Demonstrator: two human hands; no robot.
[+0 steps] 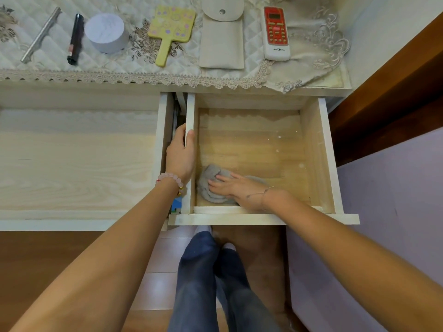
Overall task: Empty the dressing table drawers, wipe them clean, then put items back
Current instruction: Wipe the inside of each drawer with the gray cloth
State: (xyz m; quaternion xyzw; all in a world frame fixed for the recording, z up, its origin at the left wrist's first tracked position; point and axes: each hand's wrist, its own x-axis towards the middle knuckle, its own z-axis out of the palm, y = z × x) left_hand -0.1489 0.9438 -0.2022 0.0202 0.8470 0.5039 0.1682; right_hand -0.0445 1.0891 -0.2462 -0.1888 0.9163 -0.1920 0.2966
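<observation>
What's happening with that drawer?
A person is wiping out the open drawer. The right hand presses a grey cloth onto the drawer floor near its front left corner, while the left hand grips the drawer's left wall. A remote, pouch, yellow mirror and round box sit on the tabletop above.

- Reaches forward and down with both bare forearms, nearly straight.
- Grips drawer wall [190, 109] with left hand [181, 154], thumb inside, fingers hidden outside.
- Presses cloth [205, 188] with right hand [233, 188], palm down, fingers straight, pointing left.
</observation>
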